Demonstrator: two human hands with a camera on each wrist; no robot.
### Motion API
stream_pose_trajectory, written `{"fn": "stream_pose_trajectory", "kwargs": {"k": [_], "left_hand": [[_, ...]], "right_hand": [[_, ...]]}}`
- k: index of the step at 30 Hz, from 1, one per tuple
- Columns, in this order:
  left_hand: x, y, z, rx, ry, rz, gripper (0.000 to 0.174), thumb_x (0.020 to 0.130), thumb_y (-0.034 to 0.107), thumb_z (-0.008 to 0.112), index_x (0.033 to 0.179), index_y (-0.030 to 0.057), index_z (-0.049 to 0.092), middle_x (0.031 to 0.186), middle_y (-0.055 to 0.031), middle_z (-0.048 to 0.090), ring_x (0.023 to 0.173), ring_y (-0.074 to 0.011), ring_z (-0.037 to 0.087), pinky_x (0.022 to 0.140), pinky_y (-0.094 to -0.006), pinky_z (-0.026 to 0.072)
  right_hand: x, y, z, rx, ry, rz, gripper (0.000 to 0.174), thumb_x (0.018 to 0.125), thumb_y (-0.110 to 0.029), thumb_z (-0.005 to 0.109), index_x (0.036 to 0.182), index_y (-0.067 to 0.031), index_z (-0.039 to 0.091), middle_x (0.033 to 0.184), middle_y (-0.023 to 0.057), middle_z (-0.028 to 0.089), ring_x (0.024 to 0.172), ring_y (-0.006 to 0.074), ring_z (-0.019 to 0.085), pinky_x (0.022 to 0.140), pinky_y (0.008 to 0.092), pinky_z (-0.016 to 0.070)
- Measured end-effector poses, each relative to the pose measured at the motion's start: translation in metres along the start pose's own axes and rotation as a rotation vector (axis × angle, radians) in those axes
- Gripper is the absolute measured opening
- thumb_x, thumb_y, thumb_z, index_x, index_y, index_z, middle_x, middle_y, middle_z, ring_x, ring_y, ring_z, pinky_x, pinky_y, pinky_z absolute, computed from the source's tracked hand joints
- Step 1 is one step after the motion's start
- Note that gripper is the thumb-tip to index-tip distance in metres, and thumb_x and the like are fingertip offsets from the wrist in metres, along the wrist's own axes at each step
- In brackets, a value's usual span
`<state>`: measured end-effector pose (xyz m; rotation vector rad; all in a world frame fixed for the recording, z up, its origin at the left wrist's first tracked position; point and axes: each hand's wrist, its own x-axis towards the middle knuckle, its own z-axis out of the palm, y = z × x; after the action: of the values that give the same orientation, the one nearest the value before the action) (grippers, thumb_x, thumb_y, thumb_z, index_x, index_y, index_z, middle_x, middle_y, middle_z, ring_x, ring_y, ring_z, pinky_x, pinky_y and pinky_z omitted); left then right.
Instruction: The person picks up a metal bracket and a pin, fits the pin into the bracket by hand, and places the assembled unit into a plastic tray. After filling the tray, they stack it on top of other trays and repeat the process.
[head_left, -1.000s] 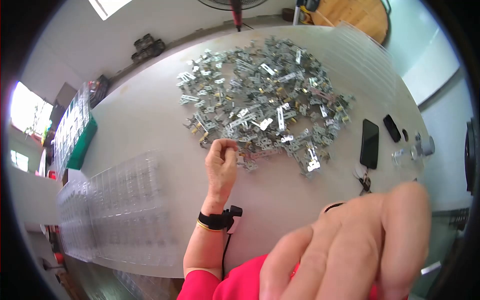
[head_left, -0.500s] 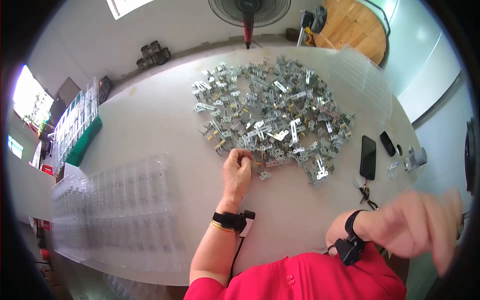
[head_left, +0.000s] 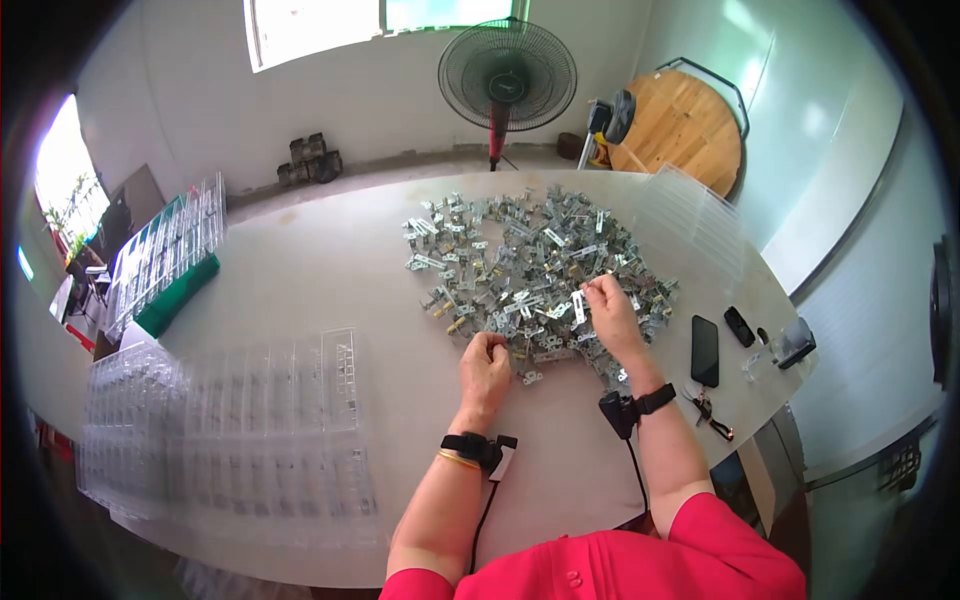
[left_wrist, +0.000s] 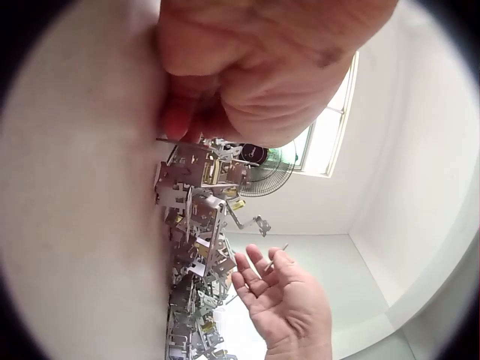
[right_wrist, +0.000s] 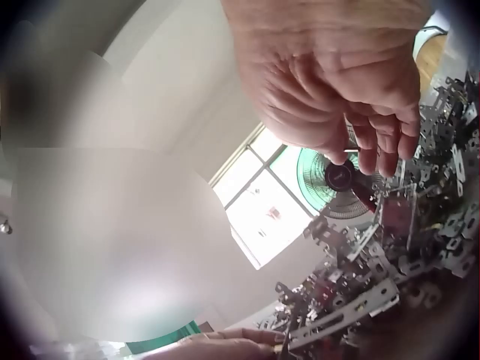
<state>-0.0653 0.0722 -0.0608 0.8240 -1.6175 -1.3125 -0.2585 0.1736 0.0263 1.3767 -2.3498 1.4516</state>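
Note:
A broad heap of small metal brackets (head_left: 540,270), some with brass-coloured parts, is spread over the table. At the heap's near left edge, my left hand (head_left: 485,372) rests low with curled fingers. Its fingertips pinch the end of a metal bracket (left_wrist: 174,141), mostly hidden under the hand. My right hand (head_left: 612,318) is raised over the heap's near right part. Between its thumb and forefinger it pinches a flat slotted bracket (head_left: 578,307), which appears edge-on in the left wrist view. The remaining fingers of that hand are loosely bent.
Clear plastic trays (head_left: 270,430) lie at the left, with a green crate (head_left: 180,295) beyond. Another clear tray (head_left: 690,220) is at the back right. A phone (head_left: 705,350), a small black device (head_left: 739,326) and pliers (head_left: 710,415) lie right. A fan (head_left: 508,80) stands behind the table.
My right hand has come from close to the camera, down and leftward over the heap, and now holds a bracket. My left hand stays at the heap's edge. The head view has tilted up.

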Motion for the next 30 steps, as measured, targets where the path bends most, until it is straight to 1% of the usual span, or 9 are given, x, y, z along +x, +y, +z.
{"fn": "stream_pose_trajectory", "kwargs": {"k": [8, 11, 14, 16, 20, 23, 24, 27, 30], "left_hand": [[0.000, 0.005, 0.002, -0.096, -0.050, -0.120, 0.014, 0.095, 0.014, 0.060, 0.097, 0.0006, 0.063, 0.075, -0.0019, 0.064, 0.058, -0.0068, 0.054, 0.052, -0.0252, 0.0461], [0.004, 0.006, -0.003, 0.095, -0.056, 0.029, 0.017, 0.096, 0.018, 0.060, 0.100, 0.0010, 0.062, 0.080, -0.0027, 0.066, 0.062, -0.0070, 0.056, 0.051, -0.0240, 0.0464], [0.006, 0.011, -0.001, -0.080, -0.129, -0.135, 0.019, 0.098, 0.020, 0.059, 0.105, 0.0019, 0.061, 0.086, -0.0030, 0.067, 0.068, -0.0073, 0.058, 0.052, -0.0225, 0.0473], [0.004, 0.026, -0.008, -0.135, -0.203, -0.259, 0.021, 0.098, 0.021, 0.059, 0.108, 0.0022, 0.060, 0.090, -0.0030, 0.067, 0.070, -0.0077, 0.059, 0.053, -0.0222, 0.0479], [0.005, 0.028, -0.004, -0.116, -0.211, -0.234, 0.024, 0.096, 0.022, 0.061, 0.109, 0.0019, 0.061, 0.088, -0.0050, 0.067, 0.070, -0.0087, 0.059, 0.059, -0.0240, 0.0491], [0.004, 0.026, -0.008, -0.118, -0.234, -0.203, 0.022, 0.098, 0.021, 0.060, 0.109, 0.0019, 0.060, 0.086, -0.0015, 0.064, 0.063, -0.0059, 0.055, 0.052, -0.0222, 0.0467], [0.003, 0.028, -0.009, -0.083, -0.230, -0.193, 0.023, 0.098, 0.022, 0.060, 0.109, 0.0016, 0.060, 0.084, -0.0012, 0.064, 0.063, -0.0057, 0.055, 0.052, -0.0221, 0.0464], [0.004, 0.031, -0.008, -0.095, -0.247, -0.204, 0.023, 0.097, 0.022, 0.062, 0.106, 0.0004, 0.062, 0.082, -0.0004, 0.064, 0.066, -0.0057, 0.055, 0.055, -0.0225, 0.0461], [0.003, 0.025, -0.004, -0.131, -0.219, -0.168, 0.024, 0.097, 0.023, 0.063, 0.101, -0.0004, 0.063, 0.080, 0.0001, 0.064, 0.067, -0.0054, 0.055, 0.056, -0.0226, 0.0462]], "right_hand": [[-0.001, -0.008, 0.014, -0.051, -0.056, 0.002, 0.015, 0.099, -0.020, 0.054, 0.101, -0.0052, 0.053, 0.085, 0.0186, 0.065, 0.081, 0.0404, 0.063, 0.069, 0.0475, 0.0476], [-0.001, -0.005, 0.018, -0.142, -0.031, -0.031, 0.014, 0.099, -0.020, 0.054, 0.101, -0.0059, 0.054, 0.086, 0.0186, 0.066, 0.082, 0.0410, 0.063, 0.070, 0.0502, 0.0475], [0.001, -0.005, 0.018, -0.187, -0.063, -0.075, 0.014, 0.098, -0.020, 0.054, 0.101, -0.0068, 0.056, 0.087, 0.0178, 0.067, 0.082, 0.0418, 0.062, 0.071, 0.0518, 0.0477], [0.003, -0.007, 0.019, -0.228, -0.061, -0.089, 0.014, 0.098, -0.021, 0.054, 0.101, -0.0071, 0.056, 0.087, 0.0172, 0.067, 0.082, 0.0415, 0.062, 0.071, 0.0516, 0.0480], [0.003, -0.011, 0.020, -0.361, -0.084, -0.117, 0.014, 0.097, -0.021, 0.054, 0.098, -0.0076, 0.057, 0.087, 0.0155, 0.068, 0.081, 0.0403, 0.061, 0.073, 0.0511, 0.0487], [0.007, -0.009, 0.020, -0.321, -0.106, -0.181, 0.011, 0.096, -0.016, 0.056, 0.101, -0.0059, 0.057, 0.086, 0.0186, 0.067, 0.079, 0.0423, 0.060, 0.070, 0.0525, 0.0467], [0.007, -0.009, 0.020, -0.379, -0.140, -0.129, 0.010, 0.095, -0.015, 0.054, 0.095, -0.0062, 0.057, 0.089, 0.0143, 0.069, 0.083, 0.0390, 0.061, 0.074, 0.0493, 0.0488], [0.004, -0.004, 0.023, -0.222, -0.129, -0.213, 0.004, 0.091, -0.008, 0.054, 0.093, -0.0056, 0.056, 0.089, 0.0132, 0.069, 0.084, 0.0382, 0.061, 0.077, 0.0476, 0.0486], [0.000, -0.018, 0.017, -0.206, -0.167, -0.232, 0.009, 0.087, -0.001, 0.053, 0.095, -0.0049, 0.057, 0.091, 0.0126, 0.069, 0.086, 0.0381, 0.061, 0.079, 0.0469, 0.0481]]}}
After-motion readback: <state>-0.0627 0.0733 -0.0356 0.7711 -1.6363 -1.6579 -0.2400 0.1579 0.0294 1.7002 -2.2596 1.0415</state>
